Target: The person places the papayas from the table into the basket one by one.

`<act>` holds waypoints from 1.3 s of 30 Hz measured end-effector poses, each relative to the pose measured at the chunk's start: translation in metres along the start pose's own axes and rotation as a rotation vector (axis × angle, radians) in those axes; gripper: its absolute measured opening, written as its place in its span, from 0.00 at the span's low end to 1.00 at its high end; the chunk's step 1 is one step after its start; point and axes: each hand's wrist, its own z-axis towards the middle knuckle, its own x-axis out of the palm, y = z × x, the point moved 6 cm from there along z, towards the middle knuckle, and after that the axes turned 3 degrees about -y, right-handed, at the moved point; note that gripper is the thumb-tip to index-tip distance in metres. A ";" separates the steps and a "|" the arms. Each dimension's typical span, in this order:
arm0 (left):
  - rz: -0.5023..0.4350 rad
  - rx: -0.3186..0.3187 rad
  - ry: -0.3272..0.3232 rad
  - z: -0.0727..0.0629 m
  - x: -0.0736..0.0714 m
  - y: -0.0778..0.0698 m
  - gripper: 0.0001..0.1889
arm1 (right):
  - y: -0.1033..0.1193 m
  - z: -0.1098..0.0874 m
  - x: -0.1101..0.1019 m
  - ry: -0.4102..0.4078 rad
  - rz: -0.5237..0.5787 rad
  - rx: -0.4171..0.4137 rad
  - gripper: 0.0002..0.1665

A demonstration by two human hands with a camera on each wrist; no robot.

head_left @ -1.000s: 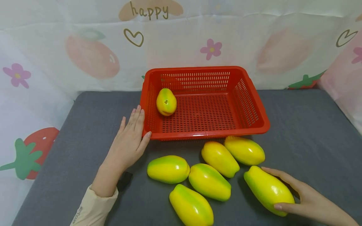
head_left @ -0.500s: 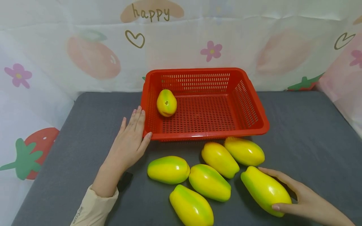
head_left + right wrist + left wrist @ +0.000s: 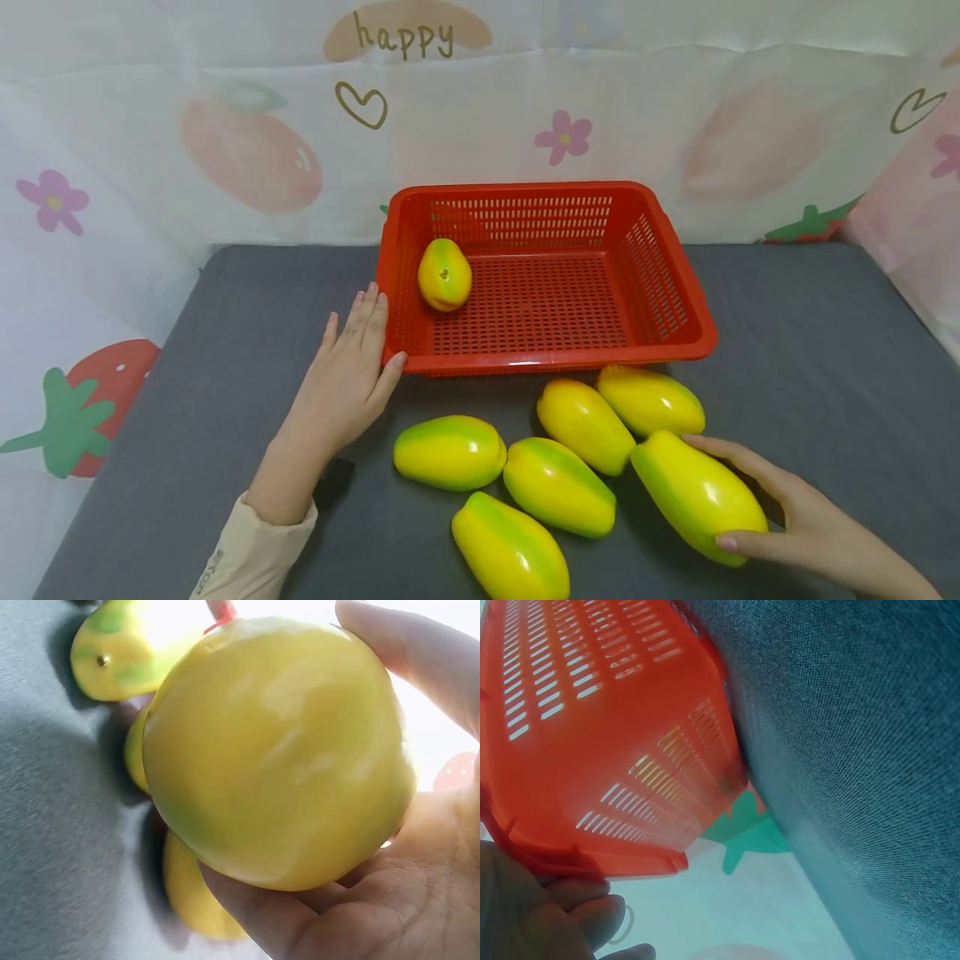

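My right hand [image 3: 806, 512] grips a yellow-green papaya [image 3: 701, 500] by its sides, fingers over the far side and thumb on the near side. In the right wrist view this papaya [image 3: 277, 754] fills the middle and looks lifted off the cloth. My left hand [image 3: 337, 383] lies with straight fingers along the left rim of a red plastic basket [image 3: 555, 360]. From the left wrist, its fingers [image 3: 592, 907] touch the basket's rim from outside. Inside the basket, at the left, sits one papaya [image 3: 445, 277].
Several more papayas lie in front of the basket, among them one papaya [image 3: 450, 452] at the left and another papaya [image 3: 651, 402] against the basket's front. A grey cloth [image 3: 795, 350] covers the table. Behind hangs a printed curtain [image 3: 480, 108].
My right hand has brought its papaya slightly left and up, close to the other papayas. The left hand stays at the basket's rim.
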 end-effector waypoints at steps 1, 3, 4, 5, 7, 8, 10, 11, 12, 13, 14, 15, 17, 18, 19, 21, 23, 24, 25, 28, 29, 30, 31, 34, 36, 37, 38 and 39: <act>0.001 0.000 -0.001 0.000 0.000 0.000 0.37 | 0.003 0.001 -0.001 -0.007 -0.017 -0.027 0.42; 0.002 0.003 -0.006 -0.001 0.000 0.000 0.37 | 0.009 0.003 -0.003 -0.014 -0.031 -0.082 0.43; 0.002 0.003 -0.007 -0.001 0.000 0.000 0.37 | 0.012 0.004 -0.003 -0.016 -0.037 -0.109 0.44; 0.002 0.002 -0.007 -0.001 0.000 0.000 0.37 | 0.015 0.005 -0.004 -0.014 -0.033 -0.134 0.44; 0.002 0.002 -0.009 -0.001 0.000 0.000 0.37 | 0.021 0.008 -0.005 -0.009 -0.015 -0.164 0.45; 0.002 0.003 -0.010 -0.001 -0.001 0.000 0.37 | 0.024 0.010 -0.005 -0.005 -0.007 -0.186 0.45; 0.002 0.003 -0.009 -0.001 -0.001 -0.001 0.37 | 0.031 0.013 -0.005 0.001 0.007 -0.220 0.45; 0.001 0.001 -0.008 -0.001 -0.001 -0.001 0.37 | 0.034 0.014 -0.005 0.008 0.015 -0.235 0.45; 0.001 0.000 -0.006 -0.001 0.000 0.000 0.37 | 0.038 0.016 -0.005 0.011 0.019 -0.251 0.45; 0.000 -0.001 -0.003 -0.001 0.000 0.000 0.37 | 0.041 0.018 -0.006 0.015 0.023 -0.264 0.45; -0.001 -0.002 0.000 -0.001 0.001 0.000 0.37 | 0.045 0.019 -0.006 0.015 0.019 -0.270 0.45; 0.000 -0.003 0.003 -0.001 0.001 0.000 0.37 | 0.048 0.021 -0.007 0.018 0.023 -0.269 0.45; 0.000 -0.005 0.008 -0.001 0.001 0.000 0.37 | 0.054 0.024 -0.008 0.023 0.027 -0.273 0.45; 0.000 -0.005 0.009 -0.001 0.001 0.000 0.37 | 0.056 0.026 -0.009 0.025 0.028 -0.281 0.45; 0.000 -0.004 0.007 -0.001 0.001 0.000 0.37 | 0.058 0.028 -0.010 0.028 0.033 -0.281 0.45; 0.003 -0.003 0.002 -0.001 0.001 0.000 0.37 | 0.061 0.031 -0.011 0.033 0.061 -0.259 0.44; 0.003 -0.001 -0.002 -0.001 0.000 0.000 0.37 | 0.063 0.035 -0.013 0.029 0.086 -0.233 0.43; 0.003 0.000 -0.004 -0.001 0.000 0.000 0.37 | 0.064 0.037 -0.014 0.026 0.098 -0.217 0.42; 0.004 0.001 -0.007 -0.001 0.000 0.000 0.37 | 0.065 0.039 -0.015 0.022 0.112 -0.202 0.42; 0.006 0.004 -0.011 -0.001 -0.001 0.000 0.37 | 0.071 0.045 -0.017 0.016 0.137 -0.200 0.41; 0.008 0.006 -0.013 -0.001 -0.001 0.000 0.37 | 0.073 0.048 -0.018 0.014 0.140 -0.210 0.41; 0.009 0.007 -0.014 -0.001 -0.001 0.000 0.37 | 0.076 0.050 -0.018 0.011 0.141 -0.219 0.41; 0.009 0.008 -0.015 -0.001 -0.001 0.000 0.37 | 0.078 0.052 -0.019 0.008 0.141 -0.228 0.41; 0.010 0.009 -0.017 -0.001 -0.001 0.000 0.37 | 0.083 0.059 -0.020 0.001 0.148 -0.233 0.41; 0.011 0.009 -0.019 -0.001 0.000 0.000 0.37 | 0.086 0.064 -0.021 -0.004 0.149 -0.226 0.41; 0.010 0.007 -0.018 -0.001 0.000 0.000 0.37 | 0.088 0.067 -0.022 -0.007 0.149 -0.221 0.41; 0.010 0.007 -0.018 -0.001 0.000 -0.001 0.37 | 0.090 0.070 -0.022 -0.008 0.148 -0.219 0.41; 0.010 0.007 -0.018 -0.001 0.000 -0.001 0.37 | 0.091 0.072 -0.023 -0.012 0.144 -0.211 0.40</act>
